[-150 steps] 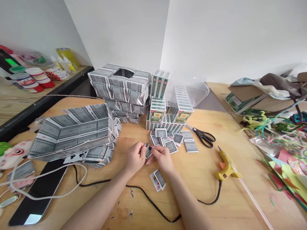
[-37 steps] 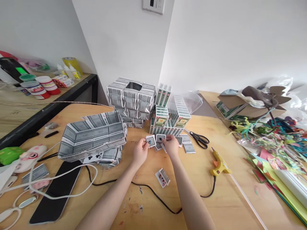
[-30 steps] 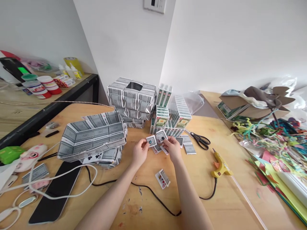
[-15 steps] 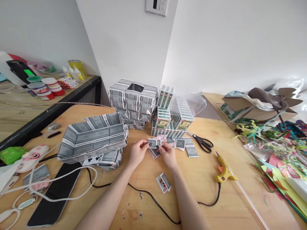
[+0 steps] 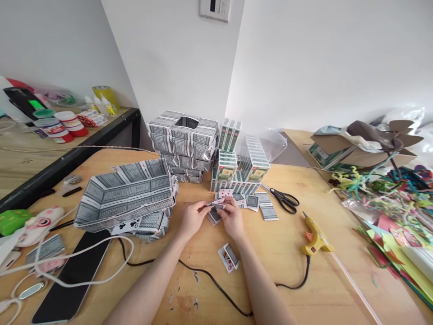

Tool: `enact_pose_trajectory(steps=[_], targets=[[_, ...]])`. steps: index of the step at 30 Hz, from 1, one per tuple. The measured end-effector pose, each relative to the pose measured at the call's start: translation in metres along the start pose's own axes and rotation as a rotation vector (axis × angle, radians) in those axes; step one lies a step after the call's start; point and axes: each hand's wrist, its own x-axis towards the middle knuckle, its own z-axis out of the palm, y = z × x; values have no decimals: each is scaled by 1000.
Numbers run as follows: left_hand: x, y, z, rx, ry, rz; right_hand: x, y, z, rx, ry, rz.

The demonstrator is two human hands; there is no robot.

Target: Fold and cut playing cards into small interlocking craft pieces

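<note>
My left hand (image 5: 194,218) and my right hand (image 5: 233,219) meet over the middle of the table, both closed on one playing card (image 5: 218,204). The card is tilted and looks bent between my fingertips, which partly hide it. Beneath and behind my fingers lie loose playing cards (image 5: 252,202), some face up. Nearer my right forearm rests a small folded card piece (image 5: 229,257). Left of my hands sits a long open box made of cards (image 5: 125,194). Behind it stands a stack of card-covered boxes (image 5: 184,140), the top one with an opening.
Green-and-white card packs (image 5: 228,167) are stacked behind my hands. Black-handled scissors (image 5: 286,201) and a yellow glue gun (image 5: 316,239) lie to the right, its black cord (image 5: 216,282) crossing the front. A phone (image 5: 76,280) and white cable (image 5: 86,283) lie at left; craft scraps (image 5: 402,243) at far right.
The card, held flat with its back showing before, is now tilted and seemingly bent. My right hand has turned slightly, its fingers raised over the card. The camera view has shifted slightly.
</note>
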Motion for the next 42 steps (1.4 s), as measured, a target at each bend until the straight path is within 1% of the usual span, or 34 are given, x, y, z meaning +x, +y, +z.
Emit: enact_pose_trajectory(steps=[5, 8, 13, 16, 19, 26, 28, 30, 33, 35, 37, 39, 40, 42], targets=[[2, -2, -5, -15, 105, 37, 3, 1, -9, -57, 110, -14], [1, -3, -5, 23, 101, 89, 4, 2, -12, -103, 122, -50], [1, -1, -4, 75, 98, 152, 2, 3, -10, -128, 37, -122], [1, -2, -4, 55, 116, 149, 0, 3, -9, -151, 38, -144], [1, -2, -4, 49, 105, 151, 0, 3, -8, -180, 25, -155], [-2, 1, 0, 171, 34, 248, -3, -3, -3, -185, -176, -205], [-3, 3, 1, 189, -2, 278, -3, -5, -2, -174, -197, -199], [-3, 4, 1, 201, -6, 301, -2, -5, -3, -160, -153, -178], [-4, 7, -2, 211, 7, 319, 0, -4, -6, -161, 15, -143], [-5, 9, -3, 221, -34, 345, 2, -3, -10, -173, 144, -120], [-5, 9, -2, 244, -106, 388, 3, -3, -14, -172, 237, -85], [-6, 8, 1, 276, -147, 406, 4, -5, -15, -156, 284, -44], [-6, 6, 3, 295, -145, 397, 4, -6, -16, -149, 299, -27], [-5, 3, 5, 337, -89, 348, 3, -8, -15, -126, 305, -1]])
